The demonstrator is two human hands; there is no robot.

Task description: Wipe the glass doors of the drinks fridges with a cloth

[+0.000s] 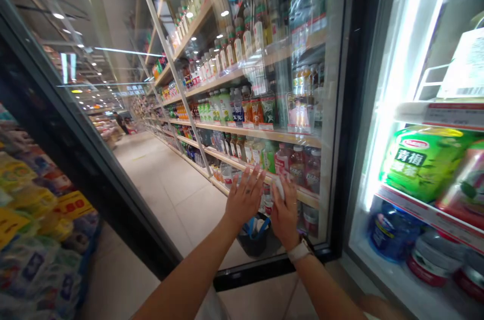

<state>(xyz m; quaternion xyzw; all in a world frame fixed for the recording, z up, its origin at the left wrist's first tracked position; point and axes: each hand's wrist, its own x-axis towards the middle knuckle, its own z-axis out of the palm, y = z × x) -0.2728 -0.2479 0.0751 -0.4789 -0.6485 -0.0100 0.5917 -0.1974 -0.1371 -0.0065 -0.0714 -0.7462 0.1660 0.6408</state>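
Note:
An open glass door (159, 199) with a dark frame stands in front of me. My left hand (244, 199) lies against the glass with its fingers spread and nothing in it. Beside it, my right hand (285, 206) is closed around a small white item (279, 189), perhaps a cloth, close to the glass. A pale band (300, 251) circles my right wrist. Through the door, a dark basket (253, 244) with blue handles shows below my hands.
Shelves of drink bottles (257, 110) appear through the glass. At the right, a lit cooler holds a green bottle (419, 164) and a blue container (393, 232). Packaged goods (34, 259) are stacked at the left. A distant person (121, 122) is in the aisle.

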